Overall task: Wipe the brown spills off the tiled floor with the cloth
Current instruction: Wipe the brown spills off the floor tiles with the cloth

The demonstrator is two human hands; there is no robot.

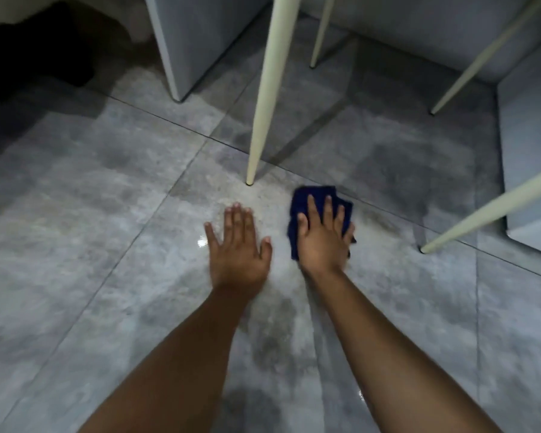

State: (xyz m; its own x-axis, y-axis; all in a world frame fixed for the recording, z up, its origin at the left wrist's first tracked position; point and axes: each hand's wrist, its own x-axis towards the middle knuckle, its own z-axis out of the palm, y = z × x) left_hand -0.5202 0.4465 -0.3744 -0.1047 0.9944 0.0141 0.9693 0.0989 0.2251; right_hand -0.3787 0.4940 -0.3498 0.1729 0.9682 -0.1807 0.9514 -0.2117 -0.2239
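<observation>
- The cloth (pixel 303 201), dark blue and bunched, lies on the grey tiled floor (pixel 75 214) just right of a cream table leg (pixel 263 104); the right hand (pixel 322 242) presses flat on it, fingers spread, palm down
- The left hand (pixel 236 248) rests open on bare tile beside it, holding nothing
- The cloth looks soft, light and limp; it probably slides easily on glossy tile, so pressing through its middle should keep it from rucking
- No brown spill shows clearly; only faint dark smudges near the cloth

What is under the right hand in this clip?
The right hand lies flat on a dark blue cloth pressed to the grey tiled floor. The cloth's edges show around the fingers. Whatever is beneath the cloth is covered.
</observation>
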